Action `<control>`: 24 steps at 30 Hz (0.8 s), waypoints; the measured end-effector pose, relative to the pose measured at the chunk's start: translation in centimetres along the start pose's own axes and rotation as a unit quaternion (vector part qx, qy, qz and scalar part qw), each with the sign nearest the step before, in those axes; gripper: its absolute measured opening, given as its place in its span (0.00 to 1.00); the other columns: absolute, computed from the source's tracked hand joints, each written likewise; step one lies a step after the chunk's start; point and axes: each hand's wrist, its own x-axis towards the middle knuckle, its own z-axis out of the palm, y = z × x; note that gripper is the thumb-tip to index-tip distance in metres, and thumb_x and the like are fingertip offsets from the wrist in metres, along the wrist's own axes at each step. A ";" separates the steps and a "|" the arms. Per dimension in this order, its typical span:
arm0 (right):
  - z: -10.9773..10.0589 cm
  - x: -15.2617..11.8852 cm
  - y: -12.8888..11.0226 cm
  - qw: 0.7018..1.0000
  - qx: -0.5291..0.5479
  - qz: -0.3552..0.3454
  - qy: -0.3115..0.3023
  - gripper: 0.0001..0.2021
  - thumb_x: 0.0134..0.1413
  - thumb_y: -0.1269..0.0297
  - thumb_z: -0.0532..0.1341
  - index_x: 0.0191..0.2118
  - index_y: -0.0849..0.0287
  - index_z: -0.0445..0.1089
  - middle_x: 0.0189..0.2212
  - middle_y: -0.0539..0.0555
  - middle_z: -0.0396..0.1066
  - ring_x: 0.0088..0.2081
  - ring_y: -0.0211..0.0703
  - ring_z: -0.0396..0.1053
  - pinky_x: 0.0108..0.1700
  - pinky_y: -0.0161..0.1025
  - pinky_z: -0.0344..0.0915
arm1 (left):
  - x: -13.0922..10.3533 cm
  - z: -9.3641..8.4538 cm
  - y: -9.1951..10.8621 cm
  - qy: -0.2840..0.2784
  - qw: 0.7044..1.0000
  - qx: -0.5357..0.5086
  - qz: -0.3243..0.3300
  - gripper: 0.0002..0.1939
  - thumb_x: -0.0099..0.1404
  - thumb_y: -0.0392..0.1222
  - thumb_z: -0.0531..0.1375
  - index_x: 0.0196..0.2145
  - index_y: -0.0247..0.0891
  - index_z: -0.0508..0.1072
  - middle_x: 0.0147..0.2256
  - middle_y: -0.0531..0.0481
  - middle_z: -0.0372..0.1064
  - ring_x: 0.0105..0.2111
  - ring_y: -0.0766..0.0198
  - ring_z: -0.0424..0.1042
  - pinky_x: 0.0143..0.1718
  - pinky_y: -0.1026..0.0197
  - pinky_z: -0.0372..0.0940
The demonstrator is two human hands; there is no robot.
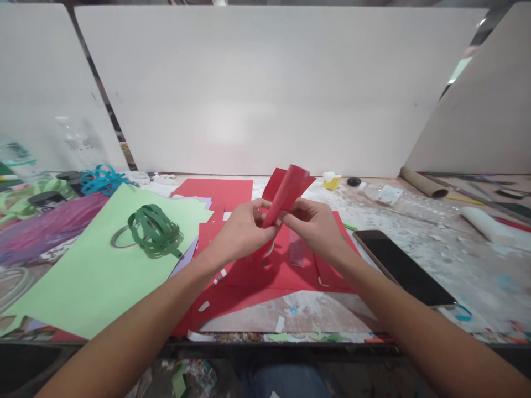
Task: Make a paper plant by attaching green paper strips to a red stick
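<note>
A red paper piece point(286, 190), partly rolled into a tube with flaps at its top, is held tilted above the middle of the table. My left hand point(249, 226) has its fingers and thumb closed round the rolled part. On the other side, my right hand point(313, 224) pinches the same paper near its middle, fingertips close to those of my left hand. Under both hands lie red sheets point(249, 279) with small white scraps on them. A small clear pinkish strip point(296, 249) rests on the red sheets below my right hand.
Light green sheets point(99, 265) lie at left, with a dark green ribbon coil point(153, 229) on top. Blue ribbon point(103, 179) sits behind them. A phone point(404, 268), plastic bottle point(406, 204), cardboard tube point(423, 182) and yellow pot point(331, 181) are at right. White boards point(257, 88) stand behind.
</note>
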 end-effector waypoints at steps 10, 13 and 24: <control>-1.2 0.2 0.6 0.991 -0.037 0.125 -0.023 0.14 0.53 0.53 0.61 0.26 0.59 0.70 0.21 0.50 0.64 0.23 0.37 0.59 0.24 0.37 0.55 | 0.6 -3.0 -0.8 -0.053 0.992 0.115 -0.007 0.18 0.56 0.46 0.62 0.45 0.40 0.73 0.30 0.49 0.75 0.24 0.62 0.71 0.21 0.64 0.58; -3.0 0.6 0.8 0.990 -0.108 0.095 -0.013 0.13 0.51 0.53 0.63 0.29 0.58 0.69 0.24 0.51 0.67 0.26 0.40 0.63 0.28 0.39 0.59 | 1.1 -4.3 -1.2 -0.112 0.985 0.119 -0.059 0.19 0.53 0.46 0.63 0.43 0.39 0.71 0.30 0.49 0.76 0.24 0.62 0.71 0.21 0.65 0.57; -1.7 1.8 0.1 0.928 -0.223 -0.041 -0.297 0.09 0.52 0.66 0.60 0.40 0.54 0.73 0.27 0.50 0.74 0.28 0.40 0.67 0.31 0.38 0.59 | 1.9 -4.0 -1.5 -0.208 0.919 0.329 0.062 0.11 0.62 0.45 0.55 0.32 0.39 0.74 0.26 0.51 0.69 0.23 0.64 0.64 0.25 0.63 0.52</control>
